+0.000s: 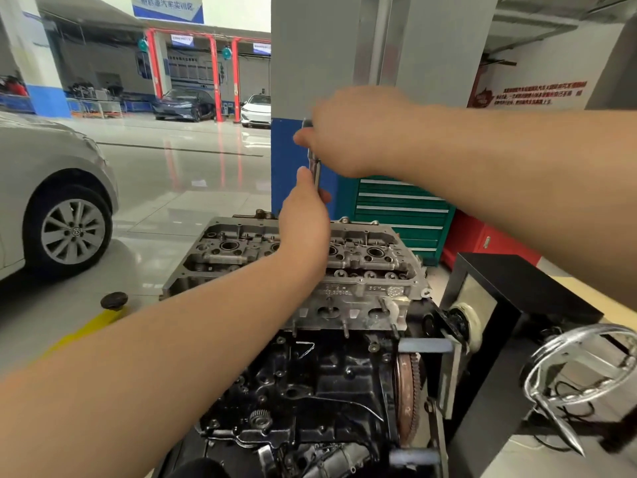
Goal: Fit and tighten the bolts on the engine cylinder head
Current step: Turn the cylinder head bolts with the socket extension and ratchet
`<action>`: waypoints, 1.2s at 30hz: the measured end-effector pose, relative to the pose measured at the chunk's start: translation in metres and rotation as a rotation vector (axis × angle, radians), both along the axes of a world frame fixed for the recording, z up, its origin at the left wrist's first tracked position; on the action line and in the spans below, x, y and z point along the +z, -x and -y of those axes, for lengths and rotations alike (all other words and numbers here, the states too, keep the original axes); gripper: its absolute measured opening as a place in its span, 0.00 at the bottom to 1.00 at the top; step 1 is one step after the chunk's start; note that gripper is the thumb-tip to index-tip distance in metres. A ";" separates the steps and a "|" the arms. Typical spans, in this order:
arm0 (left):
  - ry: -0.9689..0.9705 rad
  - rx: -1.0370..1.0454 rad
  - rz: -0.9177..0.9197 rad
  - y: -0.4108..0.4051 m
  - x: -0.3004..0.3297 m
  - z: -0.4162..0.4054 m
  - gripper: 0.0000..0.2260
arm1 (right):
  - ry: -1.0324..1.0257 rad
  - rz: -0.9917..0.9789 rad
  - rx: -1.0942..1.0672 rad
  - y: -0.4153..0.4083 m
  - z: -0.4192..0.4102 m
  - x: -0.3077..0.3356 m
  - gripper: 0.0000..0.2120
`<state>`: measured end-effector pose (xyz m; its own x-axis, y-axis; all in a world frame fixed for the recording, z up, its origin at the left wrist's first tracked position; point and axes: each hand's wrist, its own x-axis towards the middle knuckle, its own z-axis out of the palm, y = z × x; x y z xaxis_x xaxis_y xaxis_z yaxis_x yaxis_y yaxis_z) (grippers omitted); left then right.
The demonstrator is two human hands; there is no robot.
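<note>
- The cylinder head (pixel 348 267) sits atop the dark engine block (pixel 310 391), bolt holes facing up for access.
- Left hand (pixel 303 225) curls round the tool shaft (pixel 315 170), steadying it upright (probably over a bolt).
- Right hand (pixel 348 132) grips its top, placed to turn.

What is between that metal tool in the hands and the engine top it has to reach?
Only the left hand itself. It grips the tool low down, the right hand holds its top, and the left hand hides the tool's lower end, so whether it already meets the cylinder head cannot be told. Nothing else visible intervenes.
</note>
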<state>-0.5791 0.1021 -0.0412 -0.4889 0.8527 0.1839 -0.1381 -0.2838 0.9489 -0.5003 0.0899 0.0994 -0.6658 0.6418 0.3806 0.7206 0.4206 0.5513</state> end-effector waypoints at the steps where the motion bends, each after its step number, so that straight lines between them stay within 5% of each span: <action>1: -0.019 0.025 0.028 -0.001 0.002 0.001 0.25 | -0.051 0.002 0.017 0.004 0.005 -0.005 0.15; 3: -0.021 -0.078 0.112 0.010 0.005 -0.001 0.29 | -0.019 -0.065 0.074 0.007 0.006 -0.003 0.15; 6: 0.052 -0.557 0.006 0.042 0.013 -0.003 0.26 | 0.461 -0.195 0.214 -0.010 -0.006 0.018 0.16; 8: 0.080 -0.690 -0.099 0.053 0.017 0.001 0.26 | 0.635 -0.211 0.270 -0.022 -0.007 0.027 0.17; 13: 0.023 -0.055 -0.103 0.015 0.012 0.011 0.27 | 0.320 -0.113 0.078 -0.017 -0.010 0.017 0.20; 17: -0.080 0.075 -0.271 -0.016 -0.005 0.014 0.14 | -0.060 0.036 -0.012 0.007 0.012 -0.008 0.09; 19: -0.114 0.183 -0.259 -0.016 -0.007 0.013 0.07 | -0.103 -0.082 0.010 0.013 0.019 -0.010 0.17; 21: -0.076 0.208 -0.189 -0.005 0.000 0.002 0.13 | -0.030 -0.222 0.064 0.008 0.005 -0.005 0.20; 25: 0.054 -0.569 -0.142 0.038 0.018 -0.009 0.22 | 0.582 -0.223 0.292 -0.027 -0.014 0.012 0.19; 27: 0.067 -0.717 -0.200 0.046 0.020 -0.007 0.24 | 0.683 -0.217 0.290 -0.035 -0.014 0.019 0.22; 30: 0.037 -0.260 -0.421 0.030 0.016 0.001 0.19 | 0.497 -0.197 0.182 -0.031 -0.012 0.018 0.23; 32: -0.027 0.033 -0.317 0.011 0.007 0.008 0.15 | 0.245 -0.101 0.036 -0.022 -0.004 0.009 0.20; 36: -0.070 0.159 -0.148 -0.024 -0.001 0.017 0.09 | -0.117 -0.078 -0.003 0.009 0.015 -0.014 0.22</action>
<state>-0.5550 0.0852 -0.0420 -0.5793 0.7496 0.3202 0.0533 -0.3571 0.9325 -0.5090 0.0744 0.0854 -0.6292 0.5923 0.5033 0.7644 0.3542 0.5388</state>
